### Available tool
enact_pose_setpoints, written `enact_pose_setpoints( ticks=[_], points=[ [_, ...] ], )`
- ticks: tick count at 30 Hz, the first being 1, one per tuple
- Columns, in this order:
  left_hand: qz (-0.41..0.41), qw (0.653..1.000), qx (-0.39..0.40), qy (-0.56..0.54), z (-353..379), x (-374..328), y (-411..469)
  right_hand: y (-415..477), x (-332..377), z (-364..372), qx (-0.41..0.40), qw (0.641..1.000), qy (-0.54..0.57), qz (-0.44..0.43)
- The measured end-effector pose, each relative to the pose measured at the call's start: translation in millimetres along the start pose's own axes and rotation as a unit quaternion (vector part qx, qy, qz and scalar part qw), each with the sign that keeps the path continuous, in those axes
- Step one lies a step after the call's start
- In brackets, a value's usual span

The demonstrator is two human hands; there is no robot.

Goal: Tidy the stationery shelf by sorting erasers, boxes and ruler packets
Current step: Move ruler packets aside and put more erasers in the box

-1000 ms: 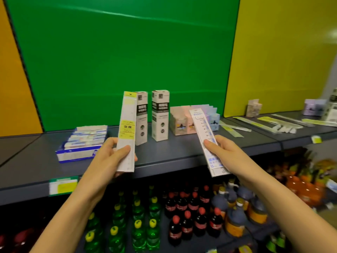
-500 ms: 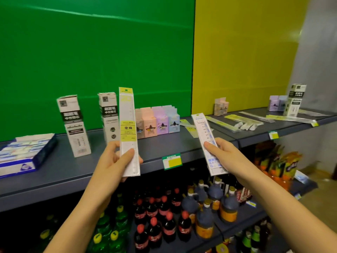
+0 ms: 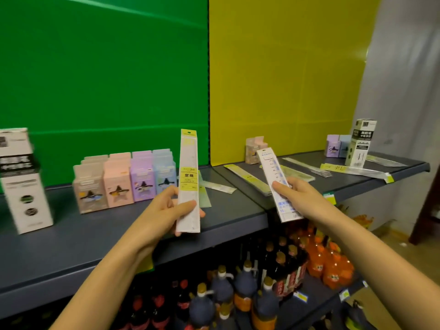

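My left hand (image 3: 166,210) grips a yellow-labelled ruler packet (image 3: 188,163) upright in front of the grey shelf (image 3: 71,246). My right hand (image 3: 300,196) holds a blue-and-white ruler packet (image 3: 271,167), tilted left at its top. Behind them a row of pastel boxes (image 3: 123,182) stands on the shelf. A tall white and black box (image 3: 22,182) stands at the far left. Several ruler packets (image 3: 247,175) lie flat on the right shelf section, where another tall white and black box (image 3: 360,144) stands.
A small pink box (image 3: 253,150) and purple and blue boxes (image 3: 337,145) stand against the yellow back panel. Below the shelf are dark bottles (image 3: 242,289) and orange bottles (image 3: 328,265). A grey wall closes the right side.
The view has swung to the right along the shelf, so the flat blue box has left the frame. Both hands keep their ruler packets, held much as before.
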State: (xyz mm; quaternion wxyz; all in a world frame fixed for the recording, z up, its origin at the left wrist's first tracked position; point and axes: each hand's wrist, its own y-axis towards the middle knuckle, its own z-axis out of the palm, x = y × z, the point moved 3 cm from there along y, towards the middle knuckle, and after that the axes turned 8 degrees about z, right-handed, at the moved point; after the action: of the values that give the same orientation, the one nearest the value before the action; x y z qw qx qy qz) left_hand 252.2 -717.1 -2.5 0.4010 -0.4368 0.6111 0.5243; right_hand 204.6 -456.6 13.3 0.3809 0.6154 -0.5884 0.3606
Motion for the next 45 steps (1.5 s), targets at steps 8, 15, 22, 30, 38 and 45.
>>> enact_pose_setpoints(
  ticks=[8, 15, 22, 30, 38, 45],
  points=[
    [-0.024, 0.999, 0.029, 0.034, 59.0, 6.0, 76.5, 80.4, -22.6, -60.2, -0.002, 1.0, 0.007, -0.011],
    [-0.018, 0.997, 0.016, 0.073, 108.5, 11.9, 130.0, 150.2, -44.1, -104.9, 0.017, 0.999, -0.007, -0.028],
    [-0.051, 0.991, -0.054, 0.114, 145.3, 28.0, 172.8, 221.3, -65.7, -152.5, 0.039, 0.998, -0.044, -0.029],
    [-0.113, 0.974, -0.137, 0.143, 174.8, 45.9, 191.9, 283.1, -98.9, -186.9, 0.049, 0.995, -0.088, -0.013],
    [-0.139, 0.952, -0.187, 0.198, 177.8, 53.0, 197.2, 313.1, -122.5, -198.2, 0.089, 0.991, -0.096, -0.033],
    [-0.139, 0.927, -0.177, 0.299, 178.3, 54.0, 196.8, 318.7, -130.5, -198.0, 0.07, 0.989, -0.123, -0.046]
  ],
)
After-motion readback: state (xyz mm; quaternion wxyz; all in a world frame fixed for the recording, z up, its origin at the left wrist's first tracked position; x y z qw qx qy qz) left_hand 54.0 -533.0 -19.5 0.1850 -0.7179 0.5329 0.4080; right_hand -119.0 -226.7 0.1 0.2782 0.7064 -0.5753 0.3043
